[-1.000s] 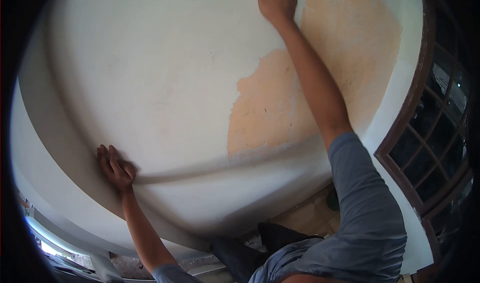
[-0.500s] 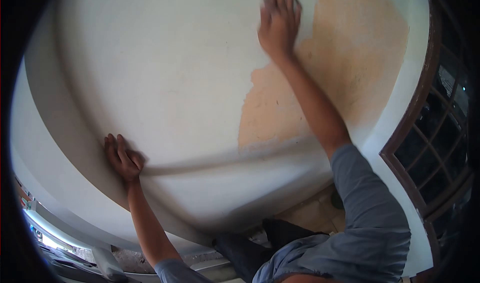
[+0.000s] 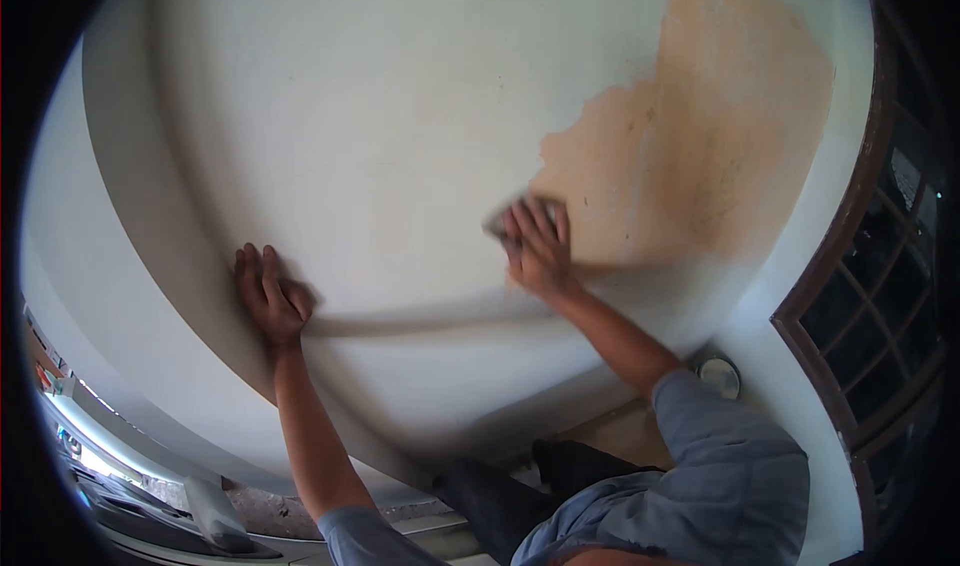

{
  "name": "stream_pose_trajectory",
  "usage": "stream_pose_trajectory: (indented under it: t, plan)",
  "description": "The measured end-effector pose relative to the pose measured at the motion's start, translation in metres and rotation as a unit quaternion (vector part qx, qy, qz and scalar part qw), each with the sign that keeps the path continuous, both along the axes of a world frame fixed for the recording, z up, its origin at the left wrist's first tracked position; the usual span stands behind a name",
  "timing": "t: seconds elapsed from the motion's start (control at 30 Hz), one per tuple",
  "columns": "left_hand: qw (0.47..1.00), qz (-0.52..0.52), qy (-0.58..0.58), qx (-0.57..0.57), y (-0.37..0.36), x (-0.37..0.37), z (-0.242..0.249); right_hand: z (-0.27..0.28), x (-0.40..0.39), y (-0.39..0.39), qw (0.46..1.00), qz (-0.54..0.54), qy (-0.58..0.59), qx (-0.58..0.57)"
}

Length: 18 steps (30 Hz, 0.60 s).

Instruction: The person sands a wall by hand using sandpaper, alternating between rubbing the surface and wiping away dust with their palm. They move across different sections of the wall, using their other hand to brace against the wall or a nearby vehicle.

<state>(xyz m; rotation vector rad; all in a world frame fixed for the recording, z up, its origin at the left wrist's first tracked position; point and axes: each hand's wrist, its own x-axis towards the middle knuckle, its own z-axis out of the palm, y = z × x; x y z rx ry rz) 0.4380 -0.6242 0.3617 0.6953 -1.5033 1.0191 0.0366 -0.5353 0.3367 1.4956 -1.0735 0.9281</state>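
Observation:
My right hand (image 3: pixel 540 241) is pressed to the white wall (image 3: pixel 400 146), with a flat dark grey piece (image 3: pixel 496 223) under its fingers. That piece looks like sandpaper, but blur and the fingers hide most of it. Just to the right of this hand is a bare peach-coloured patch (image 3: pixel 690 156) with a ragged edge against the white coat. My left hand (image 3: pixel 270 296) rests on the wall near its left corner, fingers stretched out and holding nothing.
A dark-framed window with a grille (image 3: pixel 865 286) is on the right. Low at the right, a round container (image 3: pixel 718 377) stands near the wall's foot, partly behind my sleeve. A curved white ledge (image 3: pixel 120 266) runs down the left, with blurred objects below it.
My right hand has swept down the wall with the flat piece, from the top to the middle. My left hand stays on the wall. The view has shifted slightly, and the round container now shows.

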Motion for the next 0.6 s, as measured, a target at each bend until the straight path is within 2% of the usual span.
stream_pose_trajectory:
  t: [0.07,0.13,0.2,0.23,0.3,0.37,0.47,0.5,0.57,0.6]
  plan:
    - [1.000,-0.009,-0.001,0.012,0.002,-0.001,0.001,0.143,0.019,-0.009,0.995,0.004,-0.035,-0.095]
    - [1.000,-0.008,-0.005,0.004,0.004,-0.001,0.003,0.261,0.034,-0.021,0.984,0.069,-0.022,-0.163]
    - [1.000,-0.016,-0.011,-0.003,0.003,-0.001,0.004,0.309,0.058,-0.018,0.989,0.026,-0.084,-0.120]
    - [1.000,-0.014,-0.010,-0.006,0.003,0.000,0.003,0.300,0.059,-0.020,0.989,0.025,-0.083,-0.119]
    - [1.000,-0.011,-0.007,-0.012,0.003,-0.002,0.004,0.245,0.062,-0.021,0.976,0.037,-0.089,-0.194]
    - [1.000,-0.011,-0.003,0.002,0.007,-0.001,0.004,0.121,0.062,-0.007,0.991,0.008,-0.113,-0.070]
    - [1.000,-0.021,0.006,0.007,0.004,-0.001,0.000,-0.118,0.044,-0.014,0.991,0.019,-0.130,0.015]
    - [1.000,-0.016,0.010,0.005,0.002,0.001,-0.001,-0.168,0.042,-0.010,0.988,0.000,-0.134,0.075]
    - [1.000,-0.021,0.018,0.006,0.000,-0.001,-0.001,-0.166,0.044,-0.010,0.991,0.022,-0.114,0.060]
    - [0.999,-0.026,0.020,0.010,0.001,-0.002,-0.002,-0.137,0.037,-0.015,0.995,0.049,-0.085,0.023]
